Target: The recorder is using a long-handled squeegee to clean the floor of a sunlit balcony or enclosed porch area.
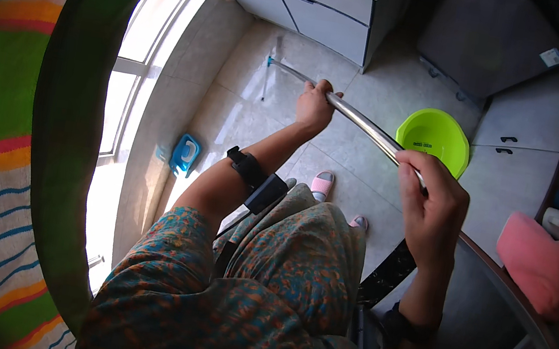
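Observation:
A long silver-poled floor squeegee (367, 128) slants across the view, its thin head resting on the tiles by the window wall. A small blue joint (269, 61) links pole and head; the head is too thin and far off to make out whether it is a blade or a pad. My left hand (316, 107) is closed around the pole partway down, with that arm stretched forward. Nearer to me, my right hand (431, 198) wraps the upper end of the pole, its fingers partly hiding the tip.
A bright green basin (434, 137) stands on the floor to the right, near grey cabinets (514, 168). A white-topped cabinet (305, 14) is ahead. A blue plastic item (185, 154) lies by the window wall. At the right, a pink cloth (543, 264) hangs beside mugs. A striped curtain (4, 109) fills the left.

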Action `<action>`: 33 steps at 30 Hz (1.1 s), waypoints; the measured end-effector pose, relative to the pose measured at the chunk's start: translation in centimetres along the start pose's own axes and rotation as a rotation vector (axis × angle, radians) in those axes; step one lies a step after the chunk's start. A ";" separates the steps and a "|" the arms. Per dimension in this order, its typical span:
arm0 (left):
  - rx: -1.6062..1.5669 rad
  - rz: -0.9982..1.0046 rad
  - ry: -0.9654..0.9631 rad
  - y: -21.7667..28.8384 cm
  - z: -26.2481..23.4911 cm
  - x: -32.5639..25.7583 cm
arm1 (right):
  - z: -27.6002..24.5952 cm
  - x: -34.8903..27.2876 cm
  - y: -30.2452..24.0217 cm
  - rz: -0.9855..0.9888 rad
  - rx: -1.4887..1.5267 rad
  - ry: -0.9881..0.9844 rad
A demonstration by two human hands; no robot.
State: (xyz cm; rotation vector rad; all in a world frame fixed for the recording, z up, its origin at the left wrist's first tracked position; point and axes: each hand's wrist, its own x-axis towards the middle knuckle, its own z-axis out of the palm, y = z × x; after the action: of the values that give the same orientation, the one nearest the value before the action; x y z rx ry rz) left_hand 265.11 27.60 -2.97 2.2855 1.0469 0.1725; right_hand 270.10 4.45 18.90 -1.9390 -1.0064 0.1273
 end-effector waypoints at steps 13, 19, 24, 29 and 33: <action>0.233 0.106 -0.284 -14.9 3.3 7.7 | 12.8 -1.6 5.6 0.292 0.004 -0.074; 0.233 0.165 -0.293 -4.3 9.3 3.7 | 3.6 -4.7 6.0 0.478 -0.080 0.073; 0.179 0.239 -0.371 8.3 11.6 -3.9 | -5.8 -8.2 3.4 0.577 -0.196 0.259; 0.049 0.268 -0.497 14.8 11.7 -8.4 | -11.4 -10.5 1.2 0.544 -0.242 0.370; 0.004 0.254 -0.471 16.4 11.9 -10.1 | -13.6 -11.5 -0.1 0.471 -0.091 0.349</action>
State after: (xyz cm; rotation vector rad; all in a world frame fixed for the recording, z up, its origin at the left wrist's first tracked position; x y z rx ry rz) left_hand 272.99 6.41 -1.67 2.2962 0.5170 -0.2569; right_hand 268.65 -12.70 23.40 -2.1579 -0.3240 0.0056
